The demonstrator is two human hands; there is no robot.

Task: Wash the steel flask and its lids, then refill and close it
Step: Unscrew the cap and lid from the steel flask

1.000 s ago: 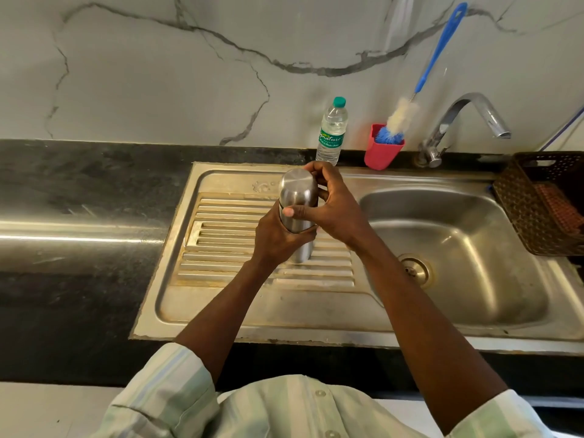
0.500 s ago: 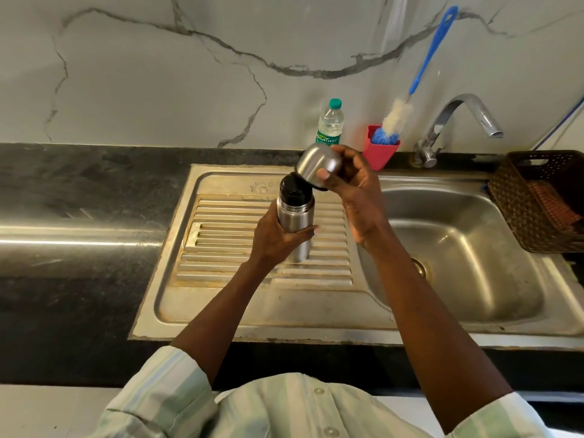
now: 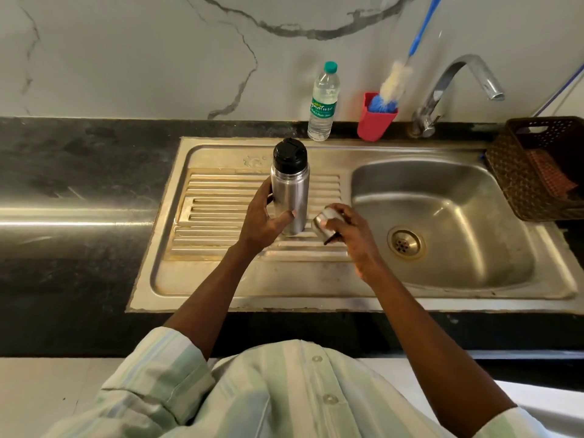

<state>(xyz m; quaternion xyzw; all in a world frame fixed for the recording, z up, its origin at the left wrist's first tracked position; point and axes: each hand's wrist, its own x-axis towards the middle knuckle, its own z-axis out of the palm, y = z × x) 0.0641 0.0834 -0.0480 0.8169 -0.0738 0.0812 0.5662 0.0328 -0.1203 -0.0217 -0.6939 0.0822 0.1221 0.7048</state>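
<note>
Flask (image 3: 290, 197) is standing up on the ribbed drainboard (image 3: 221, 200), and your left hand (image 3: 264, 218) is holding it low down, with the fingers curled round its side. A moment ago the steel cap (image 3: 323, 223) was sitting on top of it. Now the cap is off, and your right hand (image 3: 350, 235) is holding it down low, just beside the bottom of the flask and right above the drainboard. It looks like you are putting it down there. That means the first lid is off, and the washing has not begun yet. The black lid (image 3: 289, 154) is still sitting on the flask's neck, so I think that one is coming off next. The flask is between your two hands, nearer the left one. The sink (image 3: 442, 197) is waiting on your right, and no water is coming from the tap (image 3: 455, 86). The brush (image 3: 396, 79) is standing in the red cup (image 3: 374, 121) by the wall, next to a water bottle (image 3: 323, 102). You are going to need those soon.
</note>
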